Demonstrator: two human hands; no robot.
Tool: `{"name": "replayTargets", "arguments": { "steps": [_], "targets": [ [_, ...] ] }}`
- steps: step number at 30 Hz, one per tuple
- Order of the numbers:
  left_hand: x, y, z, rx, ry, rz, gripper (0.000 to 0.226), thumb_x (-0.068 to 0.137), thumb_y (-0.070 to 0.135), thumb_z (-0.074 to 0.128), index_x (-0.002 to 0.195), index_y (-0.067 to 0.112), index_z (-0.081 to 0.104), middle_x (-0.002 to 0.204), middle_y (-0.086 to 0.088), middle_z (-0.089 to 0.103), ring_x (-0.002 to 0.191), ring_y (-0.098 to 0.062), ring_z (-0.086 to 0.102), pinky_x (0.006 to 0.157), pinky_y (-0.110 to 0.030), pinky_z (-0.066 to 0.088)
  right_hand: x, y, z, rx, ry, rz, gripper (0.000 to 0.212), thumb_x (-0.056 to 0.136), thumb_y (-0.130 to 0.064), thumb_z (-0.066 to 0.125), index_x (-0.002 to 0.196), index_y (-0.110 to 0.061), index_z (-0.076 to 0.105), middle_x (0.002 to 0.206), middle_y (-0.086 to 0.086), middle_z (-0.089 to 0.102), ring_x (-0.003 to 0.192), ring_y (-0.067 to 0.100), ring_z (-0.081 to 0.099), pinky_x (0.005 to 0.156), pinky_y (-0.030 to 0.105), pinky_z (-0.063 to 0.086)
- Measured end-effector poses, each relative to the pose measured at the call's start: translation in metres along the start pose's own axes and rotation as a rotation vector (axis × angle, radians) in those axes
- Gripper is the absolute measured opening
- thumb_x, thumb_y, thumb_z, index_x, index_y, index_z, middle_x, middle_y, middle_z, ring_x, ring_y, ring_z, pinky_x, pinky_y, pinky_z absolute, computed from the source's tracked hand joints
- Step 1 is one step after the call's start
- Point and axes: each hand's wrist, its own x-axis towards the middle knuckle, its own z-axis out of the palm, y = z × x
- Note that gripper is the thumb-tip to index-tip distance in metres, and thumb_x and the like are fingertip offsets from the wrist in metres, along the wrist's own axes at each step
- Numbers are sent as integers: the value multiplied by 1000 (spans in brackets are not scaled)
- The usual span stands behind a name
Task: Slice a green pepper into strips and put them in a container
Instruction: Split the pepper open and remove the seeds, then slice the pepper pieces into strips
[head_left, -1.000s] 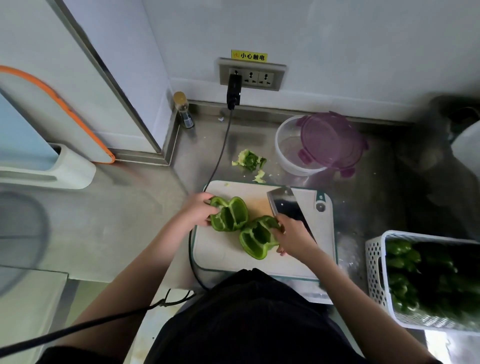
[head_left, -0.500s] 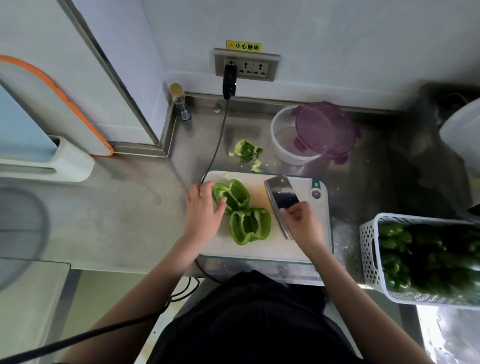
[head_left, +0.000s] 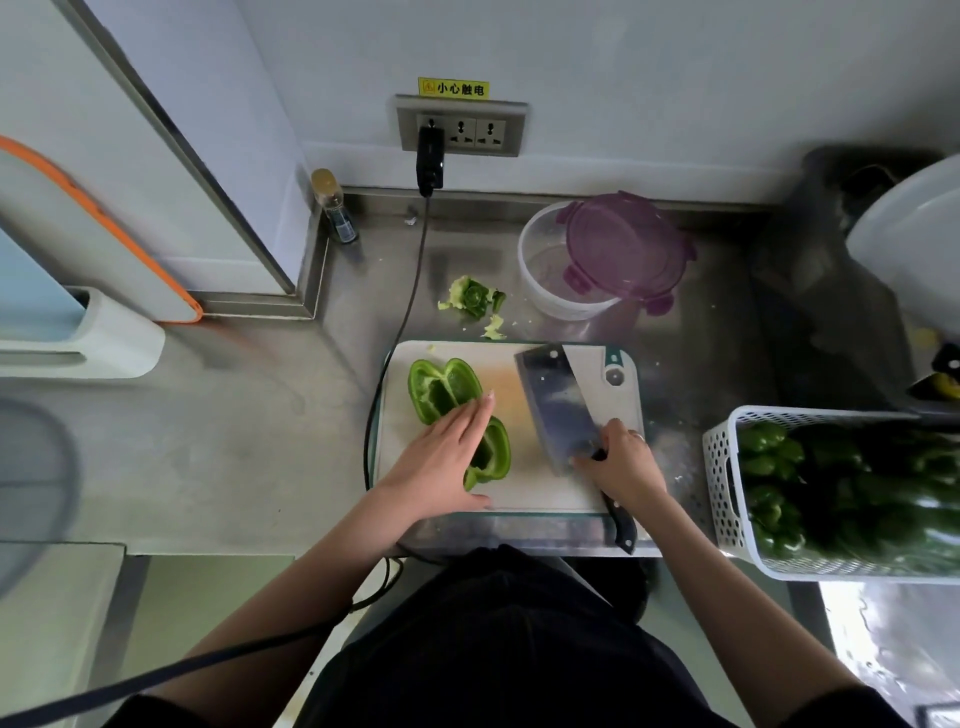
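Note:
Two green pepper halves lie cut side up on the white cutting board (head_left: 535, 491). The far half (head_left: 441, 387) is uncovered. My left hand (head_left: 441, 462) lies flat with straight fingers on the near half (head_left: 496, 457), covering its left part. A cleaver (head_left: 558, 405) rests flat on the board's right side, blade pointing away. My right hand (head_left: 621, 462) grips it where blade meets handle, and the dark handle sticks out below my wrist. A clear round container (head_left: 545, 280) stands behind the board, with its purple lid (head_left: 623, 249) leaning over it.
The pepper core and scraps (head_left: 470, 296) lie on the steel counter behind the board. A white basket (head_left: 722, 483) of green peppers stands at the right. A black cable (head_left: 410, 301) runs from the wall socket past the board's left edge. A small bottle (head_left: 335, 208) sits in the corner.
My left hand has moved off the far half and now lies flat on the near half. My right hand has slid down the cleaver to its handle end.

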Motion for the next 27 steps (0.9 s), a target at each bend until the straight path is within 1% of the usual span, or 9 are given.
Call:
{"name": "replayTargets", "arguments": {
  "steps": [3, 7, 13, 16, 18, 21, 23, 25, 27],
  "targets": [
    [0, -2, 0, 21, -26, -19, 119, 79, 53, 65, 145, 10, -23, 159, -6, -1, 145, -19, 5, 114, -25, 6, -9, -1, 0, 99, -19, -83, 32, 85, -28, 65, 86, -16, 35, 80, 4, 49, 71, 26, 52, 51, 29, 36],
    [11, 1, 0, 72, -1, 61, 109, 79, 39, 67, 149, 8, -10, 154, -9, 20, 143, -23, 13, 116, -31, 11, -21, -5, 0, 357, -73, -89, 20, 89, -11, 55, 87, -17, 36, 76, 15, 60, 44, 22, 59, 39, 25, 45],
    [15, 12, 1, 122, -34, 102, 104, 80, 34, 68, 150, 9, -4, 146, -9, 27, 135, -27, 25, 113, -37, 23, -26, -2, -6, 331, 13, -57, 6, 90, -18, 52, 90, -17, 46, 66, 8, 55, 52, 21, 49, 41, 27, 40],
    [26, 24, -1, 112, -21, 112, 104, 79, 36, 68, 150, 12, -3, 146, -6, 28, 132, -25, 25, 109, -41, 30, -34, 1, -15, 408, 96, 34, 24, 93, -30, 52, 90, -6, 52, 63, 7, 55, 46, 17, 49, 41, 28, 42],
    [39, 37, -1, 25, -14, 83, 106, 77, 37, 70, 150, 13, -2, 147, -4, 29, 131, -25, 25, 107, -41, 33, -44, 3, -24, 466, 136, 37, 25, 96, -29, 49, 93, -3, 52, 62, 10, 57, 44, 18, 50, 40, 29, 45],
    [60, 53, 1, -126, -7, -2, 108, 69, 41, 74, 150, 15, 7, 139, -6, 44, 123, -29, 34, 102, -41, 36, -60, 5, -33, 544, 164, -9, 17, 98, -21, 45, 99, -6, 51, 63, 15, 60, 39, 26, 57, 40, 32, 51],
    [67, 57, 0, -146, -9, -59, 101, 67, 45, 75, 144, 13, 19, 131, -8, 52, 116, -32, 43, 101, -39, 37, -66, 7, -31, 452, 208, -39, 14, 99, -22, 43, 103, -11, 51, 64, 14, 60, 42, 27, 60, 41, 35, 52],
    [69, 56, -2, -120, -10, -97, 91, 67, 50, 74, 136, 9, 30, 137, -13, 46, 120, -32, 45, 105, -39, 29, -67, 9, -26, 306, 258, -43, 13, 99, -25, 42, 95, -14, 47, 62, 11, 58, 47, 28, 58, 43, 40, 52],
    [67, 53, -4, -116, -40, -148, 88, 68, 53, 72, 134, 8, 36, 150, -16, 26, 132, -35, 33, 109, -43, 23, -67, 6, -18, 233, 264, -49, 16, 99, -25, 41, 86, -15, 42, 62, 9, 56, 52, 29, 55, 48, 40, 48]
  ]
}}
